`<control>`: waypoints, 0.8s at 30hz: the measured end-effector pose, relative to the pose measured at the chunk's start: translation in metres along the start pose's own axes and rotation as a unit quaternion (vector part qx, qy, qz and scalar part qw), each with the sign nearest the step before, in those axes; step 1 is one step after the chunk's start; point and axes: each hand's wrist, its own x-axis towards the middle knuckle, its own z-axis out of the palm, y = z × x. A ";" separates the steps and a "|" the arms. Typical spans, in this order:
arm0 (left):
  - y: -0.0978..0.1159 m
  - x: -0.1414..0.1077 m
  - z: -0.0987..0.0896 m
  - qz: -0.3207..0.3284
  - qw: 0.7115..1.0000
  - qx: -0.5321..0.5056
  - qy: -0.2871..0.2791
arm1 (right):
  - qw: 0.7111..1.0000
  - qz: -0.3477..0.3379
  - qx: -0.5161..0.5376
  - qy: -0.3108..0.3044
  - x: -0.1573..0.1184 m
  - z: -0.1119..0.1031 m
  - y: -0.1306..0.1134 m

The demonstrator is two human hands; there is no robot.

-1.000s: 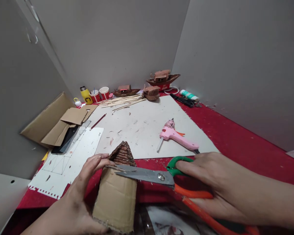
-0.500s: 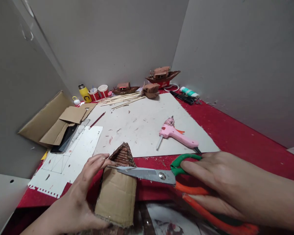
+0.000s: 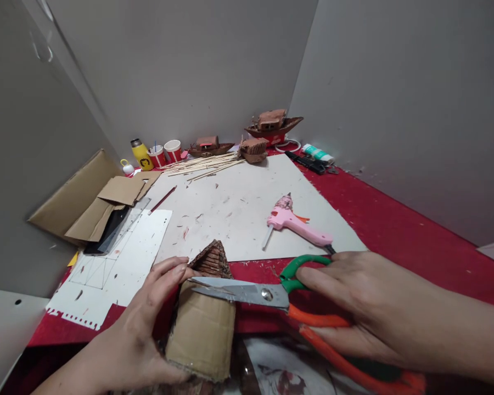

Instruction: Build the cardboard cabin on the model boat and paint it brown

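My left hand grips a cardboard model piece near the table's front edge, fingers along its left side and thumb underneath. The piece has a plain tan cardboard face and a dark brown ridged part at its far end. My right hand is closed round the handles of a pair of scissors, one handle green and orange, the other mostly orange. The blades point left and lie across the upper part of the cardboard face, their tips close to my left fingertips. Whether they bite into the cardboard I cannot tell.
A pink glue gun lies on the large white board. Thin sticks, model boats, paper cups and a yellow bottle stand behind. Cardboard pieces and a drawn sheet lie left.
The cardboard piece and my left hand have shifted slightly right. The scissors have moved slightly left across the cardboard, with my right hand following.
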 end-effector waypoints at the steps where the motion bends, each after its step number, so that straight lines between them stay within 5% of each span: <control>1: 0.000 0.000 0.000 -0.003 1.000 0.000 0.000 | 1.000 -0.004 0.000 0.000 0.000 0.000 0.000; 9: -0.005 -0.007 0.003 0.004 1.000 -0.019 0.002 | 0.999 -0.024 -0.016 0.014 -0.001 -0.004 -0.002; 19: -0.011 -0.010 0.002 -0.118 0.969 -0.208 -0.057 | 0.999 -0.018 -0.030 0.016 -0.001 -0.005 -0.003; 24: -0.010 -0.011 0.003 -0.121 0.973 -0.191 -0.039 | 0.999 0.019 -0.020 -0.029 -0.003 -0.002 -0.006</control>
